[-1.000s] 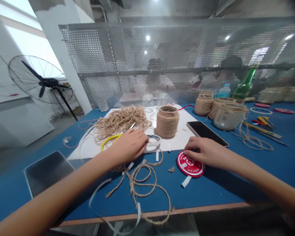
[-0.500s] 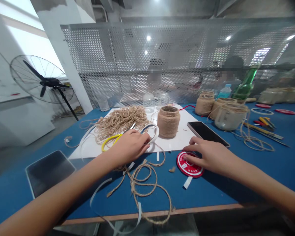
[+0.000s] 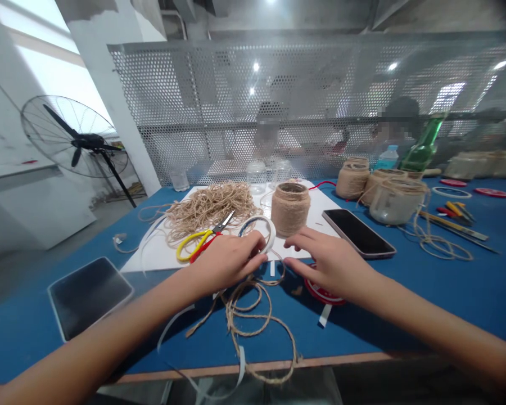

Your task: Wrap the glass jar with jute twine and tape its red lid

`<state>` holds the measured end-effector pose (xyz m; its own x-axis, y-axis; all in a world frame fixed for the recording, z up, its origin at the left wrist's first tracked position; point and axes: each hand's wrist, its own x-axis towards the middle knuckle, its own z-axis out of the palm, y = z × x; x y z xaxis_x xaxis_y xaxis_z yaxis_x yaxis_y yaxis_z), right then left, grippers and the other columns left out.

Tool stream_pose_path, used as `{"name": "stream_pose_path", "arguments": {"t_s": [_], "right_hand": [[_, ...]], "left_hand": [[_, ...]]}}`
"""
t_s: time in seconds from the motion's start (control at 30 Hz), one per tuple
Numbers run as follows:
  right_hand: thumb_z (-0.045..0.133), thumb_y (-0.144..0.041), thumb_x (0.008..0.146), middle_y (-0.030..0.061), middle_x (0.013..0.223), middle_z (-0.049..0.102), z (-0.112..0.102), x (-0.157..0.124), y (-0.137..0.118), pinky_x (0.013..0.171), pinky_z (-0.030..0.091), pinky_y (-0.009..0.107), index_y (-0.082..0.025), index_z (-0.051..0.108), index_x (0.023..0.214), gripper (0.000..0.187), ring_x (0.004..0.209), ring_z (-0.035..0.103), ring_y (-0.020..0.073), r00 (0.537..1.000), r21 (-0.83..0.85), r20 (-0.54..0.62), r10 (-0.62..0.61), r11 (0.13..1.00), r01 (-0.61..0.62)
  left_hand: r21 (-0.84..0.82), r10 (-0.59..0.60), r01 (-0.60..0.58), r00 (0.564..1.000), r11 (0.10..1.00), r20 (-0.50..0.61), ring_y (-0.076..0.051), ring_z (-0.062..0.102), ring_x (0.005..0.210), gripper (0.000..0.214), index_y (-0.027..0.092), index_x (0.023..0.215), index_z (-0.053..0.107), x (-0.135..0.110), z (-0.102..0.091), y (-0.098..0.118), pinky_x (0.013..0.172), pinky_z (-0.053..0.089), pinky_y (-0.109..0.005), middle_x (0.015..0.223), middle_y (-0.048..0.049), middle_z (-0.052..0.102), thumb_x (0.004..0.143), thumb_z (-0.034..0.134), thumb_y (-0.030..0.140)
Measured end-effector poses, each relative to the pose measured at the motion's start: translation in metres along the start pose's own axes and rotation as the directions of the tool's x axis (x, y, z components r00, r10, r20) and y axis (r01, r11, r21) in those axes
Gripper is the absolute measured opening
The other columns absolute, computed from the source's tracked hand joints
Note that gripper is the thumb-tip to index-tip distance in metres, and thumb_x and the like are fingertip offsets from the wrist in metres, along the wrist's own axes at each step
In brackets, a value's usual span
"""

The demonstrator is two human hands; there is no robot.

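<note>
My left hand (image 3: 231, 256) is closed on the edge of a white tape roll (image 3: 271, 235) with a blue inner ring, held upright over the paper. My right hand (image 3: 329, 259) is open, thumb and fingers apart, just right of the roll and not touching it. Beneath this hand lies a red round disc (image 3: 325, 295) with white print, partly covered. A jar wrapped in twine (image 3: 290, 211) stands behind the hands. Scissors (image 3: 200, 241) with yellow and red handles lie beside my left wrist. Loose twine (image 3: 263, 332) curls in front, with white tape strips near it.
A twine heap (image 3: 213, 205) covers part of the white paper (image 3: 152, 260). One phone (image 3: 358, 232) lies right; a dark tablet-like slab (image 3: 90, 295) lies left. Wrapped jars (image 3: 352, 179), a green bottle (image 3: 424, 143) and tools (image 3: 457, 225) stand or lie right. A mesh screen (image 3: 219, 101) rises behind.
My right hand has left the red disc and moved left and up toward the tape roll. My left hand keeps hold of the roll and has shifted slightly right.
</note>
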<state>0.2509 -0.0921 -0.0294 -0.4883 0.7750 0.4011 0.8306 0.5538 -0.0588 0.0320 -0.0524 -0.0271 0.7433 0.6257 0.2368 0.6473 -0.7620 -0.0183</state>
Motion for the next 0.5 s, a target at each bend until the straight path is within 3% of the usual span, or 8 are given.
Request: {"name": "stream_pose_path", "arguments": {"t_s": [0.13, 0.23, 0.3, 0.37, 0.5], "right_hand": [[0.042, -0.041, 0.086, 0.0078, 0.083, 0.059, 0.006, 0.013, -0.015, 0.058, 0.039, 0.027, -0.015, 0.057, 0.088, 0.030, 0.075, 0.057, 0.0201, 0.996, -0.126, -0.052, -0.074, 0.990, 0.067], [0.041, -0.036, 0.087, 0.0073, 0.079, 0.057, 0.001, 0.008, -0.012, 0.057, 0.038, 0.028, -0.016, 0.056, 0.082, 0.026, 0.073, 0.055, 0.0194, 0.995, -0.141, -0.033, -0.094, 0.986, 0.089], [0.044, -0.031, 0.086, 0.0060, 0.077, 0.057, -0.008, -0.004, -0.006, 0.057, 0.038, 0.026, -0.016, 0.057, 0.081, 0.020, 0.069, 0.054, 0.0171, 0.992, -0.062, 0.055, -0.114, 0.991, 0.117], [0.046, -0.026, 0.085, 0.0044, 0.081, 0.058, -0.018, -0.021, 0.001, 0.060, 0.040, 0.025, -0.019, 0.058, 0.089, 0.014, 0.070, 0.054, 0.0151, 0.952, 0.094, 0.238, -0.193, 0.980, 0.175], [0.045, -0.015, 0.084, 0.0063, 0.097, 0.057, -0.029, -0.051, 0.009, 0.067, 0.043, 0.026, -0.024, 0.056, 0.106, 0.027, 0.081, 0.055, 0.0163, 0.922, 0.189, 0.322, -0.217, 0.969, 0.162]], "left_hand": [[-0.073, -0.015, 0.016, 1.000, 0.997, 0.013, -0.014, 0.059, 0.063, 0.024, 0.020, 0.093, 0.041, -0.003, 0.001, 0.003, 0.054, 0.035, -0.023, 0.076, 0.0012, 0.063, 0.090, 0.034, 0.043], [-0.014, -0.052, 0.053, 0.998, 0.999, 0.027, -0.016, 0.061, 0.064, 0.026, 0.021, 0.095, 0.041, -0.004, 0.002, 0.000, 0.053, 0.034, -0.023, 0.075, 0.0010, 0.064, 0.090, 0.033, 0.044], [0.069, -0.077, 0.074, 0.996, 0.995, 0.041, -0.018, 0.062, 0.065, 0.026, 0.021, 0.096, 0.042, -0.004, 0.004, -0.002, 0.053, 0.034, -0.024, 0.073, 0.0005, 0.065, 0.090, 0.032, 0.044], [0.138, -0.101, 0.093, 0.993, 0.986, 0.054, -0.020, 0.062, 0.065, 0.026, 0.021, 0.096, 0.043, -0.004, 0.005, -0.003, 0.053, 0.034, -0.025, 0.072, -0.0003, 0.065, 0.090, 0.032, 0.043], [0.161, -0.154, 0.142, 0.986, 0.977, 0.064, -0.019, 0.061, 0.063, 0.025, 0.022, 0.095, 0.044, 0.000, 0.006, -0.003, 0.051, 0.034, -0.024, 0.072, -0.0004, 0.065, 0.089, 0.032, 0.043]]}}
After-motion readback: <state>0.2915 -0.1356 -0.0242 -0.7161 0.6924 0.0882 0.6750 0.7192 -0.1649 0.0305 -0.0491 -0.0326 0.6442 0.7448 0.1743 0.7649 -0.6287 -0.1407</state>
